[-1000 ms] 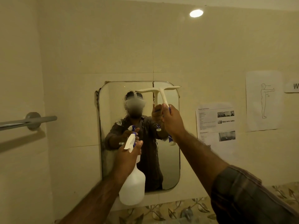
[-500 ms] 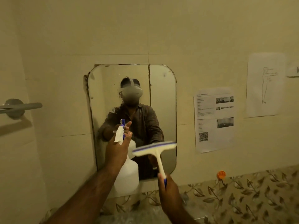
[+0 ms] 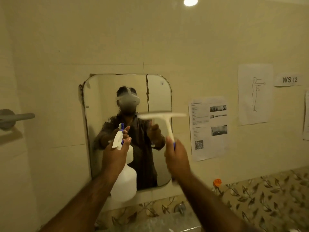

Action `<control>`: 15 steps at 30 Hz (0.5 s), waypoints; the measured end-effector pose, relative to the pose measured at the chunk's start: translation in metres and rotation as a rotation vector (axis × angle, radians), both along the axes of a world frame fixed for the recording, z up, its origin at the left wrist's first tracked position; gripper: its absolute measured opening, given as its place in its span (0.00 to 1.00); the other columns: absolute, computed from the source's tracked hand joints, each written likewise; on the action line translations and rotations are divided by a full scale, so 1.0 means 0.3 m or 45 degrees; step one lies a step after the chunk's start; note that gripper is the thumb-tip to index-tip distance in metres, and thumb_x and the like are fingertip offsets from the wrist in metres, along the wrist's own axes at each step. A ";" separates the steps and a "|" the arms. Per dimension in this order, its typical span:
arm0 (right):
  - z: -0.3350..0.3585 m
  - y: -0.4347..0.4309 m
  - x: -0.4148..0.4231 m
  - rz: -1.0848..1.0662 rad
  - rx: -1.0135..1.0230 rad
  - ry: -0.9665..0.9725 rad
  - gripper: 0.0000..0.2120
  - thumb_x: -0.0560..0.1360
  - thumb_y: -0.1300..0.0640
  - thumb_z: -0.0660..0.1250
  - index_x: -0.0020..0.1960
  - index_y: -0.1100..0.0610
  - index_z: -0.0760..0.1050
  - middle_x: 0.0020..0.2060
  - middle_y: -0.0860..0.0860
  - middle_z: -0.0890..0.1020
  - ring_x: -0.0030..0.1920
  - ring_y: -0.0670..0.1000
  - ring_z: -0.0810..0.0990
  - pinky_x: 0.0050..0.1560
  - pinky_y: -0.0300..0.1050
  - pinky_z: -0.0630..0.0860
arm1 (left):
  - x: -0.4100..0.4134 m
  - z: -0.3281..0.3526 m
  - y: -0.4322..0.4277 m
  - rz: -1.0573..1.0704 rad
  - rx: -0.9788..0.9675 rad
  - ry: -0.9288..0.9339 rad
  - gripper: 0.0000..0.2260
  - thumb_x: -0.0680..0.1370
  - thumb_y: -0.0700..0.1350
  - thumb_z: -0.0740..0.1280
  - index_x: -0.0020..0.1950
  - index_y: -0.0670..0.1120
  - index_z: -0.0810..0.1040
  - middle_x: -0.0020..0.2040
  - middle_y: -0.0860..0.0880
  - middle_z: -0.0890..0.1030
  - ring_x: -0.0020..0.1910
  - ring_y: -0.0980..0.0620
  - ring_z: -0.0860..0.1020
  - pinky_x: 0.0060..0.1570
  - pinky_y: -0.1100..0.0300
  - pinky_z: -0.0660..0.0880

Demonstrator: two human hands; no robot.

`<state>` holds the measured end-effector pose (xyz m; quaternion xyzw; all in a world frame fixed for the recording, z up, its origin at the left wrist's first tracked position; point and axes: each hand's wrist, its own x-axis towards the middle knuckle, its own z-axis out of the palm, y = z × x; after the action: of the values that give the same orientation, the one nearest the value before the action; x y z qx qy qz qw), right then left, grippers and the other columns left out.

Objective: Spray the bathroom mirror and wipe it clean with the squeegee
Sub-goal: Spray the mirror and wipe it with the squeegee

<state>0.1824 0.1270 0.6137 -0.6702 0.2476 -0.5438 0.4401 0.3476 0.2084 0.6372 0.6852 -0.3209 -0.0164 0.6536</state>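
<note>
While the left hand [image 3: 115,156] wraps its fingers [image 3: 127,142] round the neck of the spray bottle [image 3: 124,181], hung idle before the mirror [image 3: 100,97], the right hand [image 3: 177,158] is closed on the squeegee [image 3: 164,117] handle; the blade is blurred over the mirror's right edge; tilted, it would likely skip and leave streaks beside the paper notice [image 3: 209,128].
</note>
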 end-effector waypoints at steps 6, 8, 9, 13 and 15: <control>0.408 -0.124 0.064 0.041 -0.244 -0.232 0.13 0.84 0.47 0.58 0.42 0.47 0.74 0.25 0.36 0.80 0.26 0.34 0.78 0.27 0.28 0.73 | -0.060 0.116 0.014 -0.105 0.020 -0.128 0.19 0.76 0.57 0.65 0.52 0.40 0.78 0.36 0.50 0.78 0.34 0.54 0.76 0.26 0.69 0.66; 0.442 -0.136 0.071 0.070 -0.277 -0.256 0.14 0.84 0.49 0.57 0.41 0.48 0.73 0.23 0.37 0.79 0.23 0.34 0.77 0.24 0.24 0.70 | -0.068 0.157 0.021 -0.156 0.018 -0.159 0.20 0.76 0.58 0.65 0.50 0.41 0.79 0.37 0.50 0.79 0.38 0.52 0.78 0.32 0.67 0.67; 0.447 -0.139 0.076 0.091 -0.285 -0.254 0.15 0.84 0.50 0.57 0.40 0.49 0.73 0.22 0.37 0.79 0.22 0.34 0.76 0.23 0.24 0.69 | -0.069 0.172 0.023 -0.177 -0.003 -0.169 0.20 0.75 0.59 0.64 0.52 0.42 0.79 0.40 0.49 0.81 0.41 0.52 0.78 0.36 0.65 0.68; 0.391 -0.187 0.122 -0.011 -0.278 -0.095 0.15 0.84 0.45 0.57 0.48 0.52 0.77 0.33 0.45 0.85 0.34 0.39 0.84 0.32 0.31 0.79 | -0.053 0.197 0.023 -0.197 -0.083 -0.097 0.27 0.73 0.62 0.65 0.65 0.45 0.74 0.56 0.44 0.81 0.56 0.44 0.78 0.51 0.53 0.73; 0.309 -0.212 0.140 -0.012 -0.246 -0.046 0.17 0.82 0.42 0.58 0.53 0.53 0.78 0.42 0.53 0.86 0.42 0.48 0.86 0.41 0.42 0.84 | -0.034 0.197 0.020 -0.174 -0.090 -0.054 0.29 0.73 0.63 0.65 0.67 0.46 0.73 0.58 0.44 0.80 0.57 0.44 0.77 0.52 0.53 0.73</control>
<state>0.2244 0.0635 0.7063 -0.6985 0.1892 -0.5792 0.3753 0.3374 0.2142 0.6963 0.6385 -0.3813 -0.0351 0.6676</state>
